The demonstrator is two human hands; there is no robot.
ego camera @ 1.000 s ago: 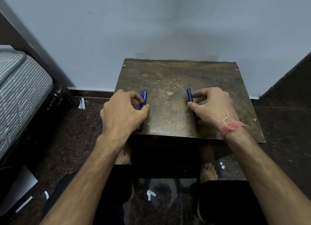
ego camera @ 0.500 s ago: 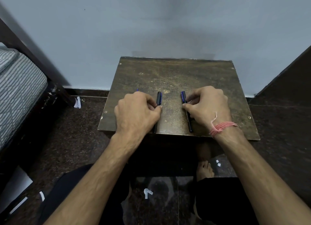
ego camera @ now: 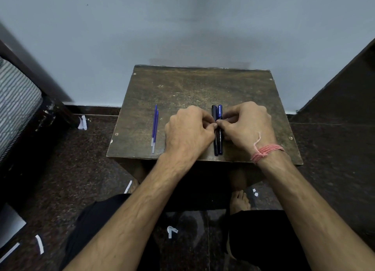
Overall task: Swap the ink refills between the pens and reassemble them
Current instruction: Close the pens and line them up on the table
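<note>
Two capped pens lie side by side along the middle of the small brown table [ego camera: 203, 84]: a dark pen [ego camera: 215, 141] on the left and a pen with a blue cap [ego camera: 219, 112] on the right. My left hand [ego camera: 187, 129] pinches the dark pen at its middle. My right hand [ego camera: 246, 124] pinches the blue-capped pen beside it, and the fingertips of both hands meet. Two blue ink refills [ego camera: 154, 128] lie together on the table's left part, apart from both hands.
The table stands against a pale wall. A striped mattress [ego camera: 14, 108] on a dark bed frame is at the left, and a dark panel [ego camera: 345, 84] at the right. Paper scraps [ego camera: 171, 231] lie on the dark floor. My bare feet [ego camera: 239, 199] show under the table.
My left hand has slid right, bringing the dark pen against the blue-capped pen under my right hand. The two refills it left behind now lie uncovered on the table's left part.
</note>
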